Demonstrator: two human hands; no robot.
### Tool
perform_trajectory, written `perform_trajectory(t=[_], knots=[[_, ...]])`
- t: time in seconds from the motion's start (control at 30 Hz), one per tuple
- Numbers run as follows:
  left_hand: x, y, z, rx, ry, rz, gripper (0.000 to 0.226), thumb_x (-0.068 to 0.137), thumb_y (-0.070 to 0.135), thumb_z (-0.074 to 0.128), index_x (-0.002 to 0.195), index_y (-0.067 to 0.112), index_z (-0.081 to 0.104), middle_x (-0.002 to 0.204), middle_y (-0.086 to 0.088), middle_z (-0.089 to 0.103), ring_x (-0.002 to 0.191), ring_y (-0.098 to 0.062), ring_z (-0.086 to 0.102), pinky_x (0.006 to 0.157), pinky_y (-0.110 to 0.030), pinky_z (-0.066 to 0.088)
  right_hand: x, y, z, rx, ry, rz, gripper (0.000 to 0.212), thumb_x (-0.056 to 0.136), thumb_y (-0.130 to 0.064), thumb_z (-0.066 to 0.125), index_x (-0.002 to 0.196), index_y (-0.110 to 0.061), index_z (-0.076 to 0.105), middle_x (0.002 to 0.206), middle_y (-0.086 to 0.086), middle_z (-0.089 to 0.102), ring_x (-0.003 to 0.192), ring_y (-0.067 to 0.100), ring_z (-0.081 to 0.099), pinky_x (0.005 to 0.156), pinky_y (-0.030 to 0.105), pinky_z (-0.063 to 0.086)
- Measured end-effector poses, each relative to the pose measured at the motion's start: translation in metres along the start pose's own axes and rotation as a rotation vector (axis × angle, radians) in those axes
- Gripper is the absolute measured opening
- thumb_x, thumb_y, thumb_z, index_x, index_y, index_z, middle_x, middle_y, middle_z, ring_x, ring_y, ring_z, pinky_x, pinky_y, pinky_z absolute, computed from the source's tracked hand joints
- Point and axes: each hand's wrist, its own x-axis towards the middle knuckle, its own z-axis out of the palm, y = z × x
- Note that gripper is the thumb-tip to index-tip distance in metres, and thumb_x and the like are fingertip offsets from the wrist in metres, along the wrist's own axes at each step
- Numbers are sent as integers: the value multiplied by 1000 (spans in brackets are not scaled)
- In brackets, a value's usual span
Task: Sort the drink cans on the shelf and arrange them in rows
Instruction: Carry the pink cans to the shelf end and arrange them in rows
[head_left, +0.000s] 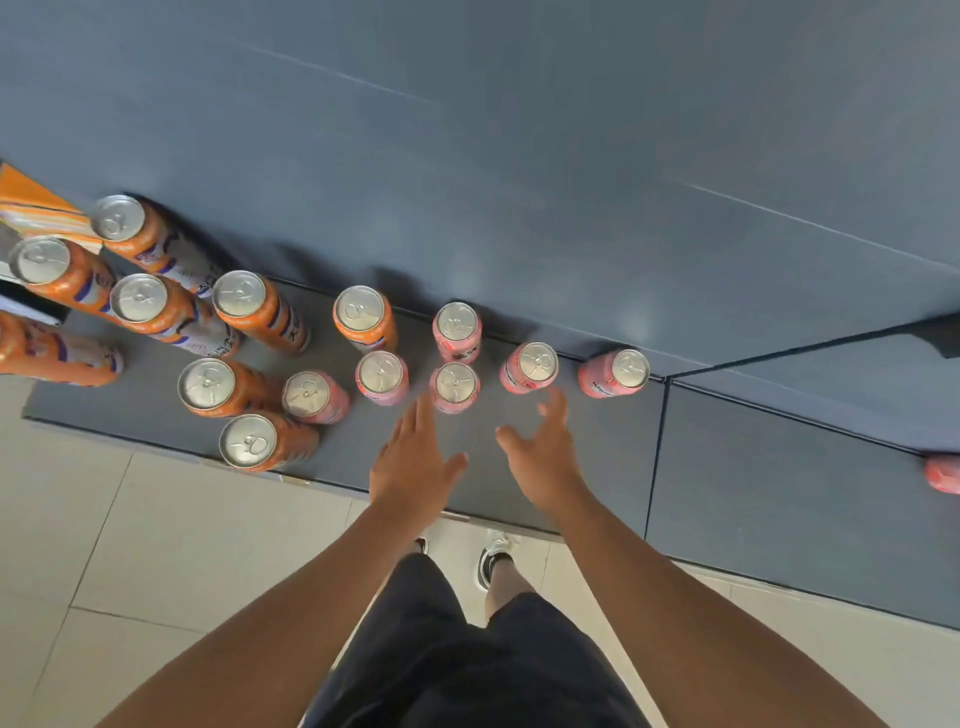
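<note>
Head view: grey shelf (613, 457) against a grey wall (519, 156), pale tiled floor (130, 545) below. Orange cans (244, 306) stand upright, loosely bunched at left. Pink cans (454, 384) stand upright centre to right, in a rough row w/ one behind. Left hand (415, 467) & right hand (545, 457) reach over shelf front, fingers spread & relaxed, holding nothing, tips just short of pink cans.
</note>
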Motion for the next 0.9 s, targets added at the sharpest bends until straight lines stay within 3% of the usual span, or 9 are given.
perform_trajectory(t=[0.1, 0.2, 0.3, 0.4, 0.5, 0.6, 0.73, 0.8, 0.9], knots=[[11, -4, 20, -274, 11, -98, 92, 89, 33, 67, 157, 19, 6, 163, -1, 22, 145, -26, 30, 109, -46, 35, 25, 4, 3, 117, -12, 70, 75, 89, -26, 64, 149, -25, 19, 151, 1, 36, 110, 21, 52, 85, 34, 43], [26, -2, 29, -356, 91, -101, 85, 90, 28, 66, 156, 21, 12, 160, -1, 29, 142, -27, 35, 109, -43, 36, 51, 9, 2, 163, -5, 75, 73, 89, -22, 68, 147, -20, 25, 145, -1, 41, 105, 17, 50, 81, 29, 37], [47, -1, 34, -404, 163, -110, 81, 89, 28, 68, 154, 23, 20, 158, 2, 34, 140, -24, 38, 106, -38, 38, 76, 7, 0, 176, 24, 42, 59, 82, -18, 73, 134, -17, 44, 120, -4, 56, 98, 17, 57, 81, 29, 42], [64, -2, 39, -535, 210, -89, 70, 82, 25, 75, 141, 26, 38, 136, 7, 54, 122, -17, 51, 91, -24, 39, 100, 12, 1, 121, 28, -76, 49, 66, -23, 78, 111, -15, 61, 96, -3, 70, 81, 11, 63, 78, 31, 50], [77, 0, 41, -679, 229, -47, 62, 72, 17, 81, 125, 27, 50, 111, 13, 62, 102, -5, 58, 77, -10, 39, 106, 17, 0, 142, 5, -107, 56, 65, -21, 82, 115, -15, 59, 98, -4, 70, 80, 7, 64, 78, 27, 52], [80, 0, 41, -729, 221, -22, 57, 64, 15, 83, 111, 31, 54, 99, 18, 64, 90, 3, 59, 77, -12, 42, 105, 20, -1, 222, 1, -71, 62, 67, -13, 85, 120, -14, 53, 100, -7, 67, 83, 3, 63, 77, 17, 50], [63, -2, 43, -745, 115, -64, 63, 60, 25, 86, 117, 29, 59, 106, 13, 68, 95, 2, 62, 79, -14, 44, 92, 26, -8, 332, -32, -19, 67, 55, -21, 83, 116, -4, 58, 101, 9, 71, 83, 15, 66, 78, 34, 55], [46, -2, 42, -797, 85, -107, 61, 62, 24, 88, 116, 29, 59, 104, 14, 68, 91, 6, 62, 75, -10, 45, 75, 30, -15, 408, -50, 31, 54, 62, -15, 79, 112, -10, 59, 97, 5, 69, 80, 11, 65, 76, 32, 55], [20, -1, 34, -868, 15, -167, 52, 69, 17, 88, 113, 25, 63, 100, 10, 70, 84, 4, 64, 72, -12, 47, 49, 39, -27, 474, -92, 189, 56, 61, -31, 77, 114, -20, 62, 109, 4, 69, 96, 13, 66, 83, 39, 58]])
